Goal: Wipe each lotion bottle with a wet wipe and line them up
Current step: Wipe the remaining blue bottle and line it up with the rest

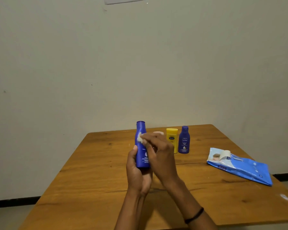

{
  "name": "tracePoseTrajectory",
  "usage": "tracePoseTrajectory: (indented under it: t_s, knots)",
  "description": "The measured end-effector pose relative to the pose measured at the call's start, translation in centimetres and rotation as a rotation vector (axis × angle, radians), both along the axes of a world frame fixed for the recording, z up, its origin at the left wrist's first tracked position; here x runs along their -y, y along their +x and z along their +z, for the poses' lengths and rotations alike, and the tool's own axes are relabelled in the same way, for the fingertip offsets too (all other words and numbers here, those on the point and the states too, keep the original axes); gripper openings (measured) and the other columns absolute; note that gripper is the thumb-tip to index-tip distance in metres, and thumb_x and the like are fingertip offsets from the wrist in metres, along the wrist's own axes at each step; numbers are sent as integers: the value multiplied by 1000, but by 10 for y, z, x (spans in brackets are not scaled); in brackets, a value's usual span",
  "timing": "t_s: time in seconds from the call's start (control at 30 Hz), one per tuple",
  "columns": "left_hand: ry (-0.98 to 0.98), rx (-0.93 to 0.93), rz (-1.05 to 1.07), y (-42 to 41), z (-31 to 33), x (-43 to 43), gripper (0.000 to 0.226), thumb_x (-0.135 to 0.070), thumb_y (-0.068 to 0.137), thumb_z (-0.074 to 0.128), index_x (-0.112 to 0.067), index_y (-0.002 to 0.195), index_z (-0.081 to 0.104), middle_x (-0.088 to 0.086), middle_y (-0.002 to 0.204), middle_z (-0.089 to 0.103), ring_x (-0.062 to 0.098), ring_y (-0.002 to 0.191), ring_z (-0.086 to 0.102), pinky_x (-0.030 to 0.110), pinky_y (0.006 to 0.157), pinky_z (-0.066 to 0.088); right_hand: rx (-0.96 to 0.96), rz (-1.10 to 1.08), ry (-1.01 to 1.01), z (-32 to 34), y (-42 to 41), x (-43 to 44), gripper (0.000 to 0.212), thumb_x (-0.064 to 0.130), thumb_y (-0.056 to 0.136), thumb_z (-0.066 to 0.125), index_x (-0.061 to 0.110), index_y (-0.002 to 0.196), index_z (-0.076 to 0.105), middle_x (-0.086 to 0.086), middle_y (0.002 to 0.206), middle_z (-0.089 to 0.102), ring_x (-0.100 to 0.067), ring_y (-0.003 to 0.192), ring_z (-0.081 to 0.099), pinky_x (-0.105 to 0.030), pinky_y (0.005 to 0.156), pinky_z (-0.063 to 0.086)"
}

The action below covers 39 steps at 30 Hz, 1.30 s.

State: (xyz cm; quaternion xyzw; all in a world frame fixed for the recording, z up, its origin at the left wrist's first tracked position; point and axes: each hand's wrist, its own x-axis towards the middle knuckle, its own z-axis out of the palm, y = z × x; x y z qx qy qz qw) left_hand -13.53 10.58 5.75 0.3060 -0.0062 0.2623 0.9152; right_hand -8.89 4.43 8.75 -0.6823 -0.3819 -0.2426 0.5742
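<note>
My left hand (137,173) grips the lower part of a tall blue lotion bottle (141,130), held upright above the wooden table (93,171). Against the bottle's upper side my right hand (161,153) presses a small white wet wipe (140,138) with its fingertips. A yellow lotion bottle (172,138) stands upright behind my right hand, partly hidden by it. Just to its right stands a second, smaller blue lotion bottle (183,140), close beside the yellow one.
A blue pack of wet wipes (239,166) lies flat on the table's right side with its white flap peeled up. The table's far edge sits against a plain wall (140,63). A black band circles my right wrist.
</note>
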Motion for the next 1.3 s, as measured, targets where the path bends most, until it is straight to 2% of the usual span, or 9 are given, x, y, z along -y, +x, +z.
tracePoseTrajectory:
  t_s: [0.2, 0.3, 0.43, 0.57, 0.73, 0.87, 1.03, 1.2, 1.3]
  knots:
    - [-157, 59, -237, -6, 5, -15, 65, -49, 95, 51, -8, 146, 50, 9, 111, 62, 14, 95, 64, 25, 79, 59, 31, 59, -103, -41, -40, 18, 39, 18, 82, 75, 20, 120, 67, 6, 119, 64, 0, 115, 53, -10, 92, 47]
    - [-180, 76, -258, -7, 7, -16, 66, -48, 95, 51, -7, 147, 48, 9, 115, 61, 14, 97, 63, 25, 80, 59, 96, 44, -117, -39, -37, 21, 41, 18, 79, 77, 17, 119, 67, 3, 119, 64, -1, 117, 52, -9, 92, 45]
    - [-186, 73, -155, -5, 9, -9, 59, -39, 99, 48, -4, 146, 47, 15, 133, 62, 20, 111, 64, 33, 94, 56, 99, -44, -57, -5, -11, 12, 33, 14, 81, 76, 14, 113, 69, 0, 111, 68, -1, 108, 53, -7, 87, 44]
    - [-171, 29, -4, -4, 10, -5, 56, -36, 91, 57, -6, 138, 53, 14, 112, 71, 21, 93, 72, 33, 75, 60, 53, -56, -52, 29, 21, 5, 30, 22, 85, 74, 11, 113, 68, -1, 109, 71, -7, 103, 59, -11, 82, 44]
    - [-180, 7, 14, -5, 13, 0, 54, -38, 89, 58, -8, 134, 56, 13, 111, 72, 20, 93, 73, 33, 73, 61, 43, -25, -8, 31, 23, 2, 38, 34, 87, 67, 12, 118, 66, 1, 113, 70, -8, 101, 63, -9, 82, 46]
    - [-183, 14, -32, -5, 13, -2, 52, -36, 93, 56, -7, 136, 58, 15, 118, 70, 22, 102, 71, 36, 88, 59, 63, 13, -41, 10, 7, 8, 35, 27, 87, 69, 16, 120, 66, 2, 117, 66, -3, 107, 59, -10, 87, 48]
    - [-167, 7, -125, -5, 11, -4, 59, -41, 99, 48, -5, 146, 49, 17, 143, 56, 25, 128, 55, 41, 112, 41, 117, 7, -67, -6, -15, 14, 35, 21, 85, 72, 16, 119, 68, 2, 119, 65, -4, 114, 54, -19, 93, 51]
    - [-211, 59, -193, -3, 17, -4, 64, -45, 95, 52, -5, 146, 49, 16, 129, 61, 22, 107, 64, 37, 89, 59, 144, 6, -70, -9, -25, 23, 38, 29, 83, 68, 17, 119, 67, 2, 119, 65, -2, 118, 51, -15, 93, 49]
    - [-242, 69, -236, -3, 15, -5, 64, -47, 98, 48, -5, 147, 48, 15, 123, 61, 21, 105, 63, 35, 85, 60, 153, 23, -66, -13, -27, 26, 40, 30, 83, 67, 17, 120, 66, 2, 120, 64, -2, 120, 49, -20, 91, 52]
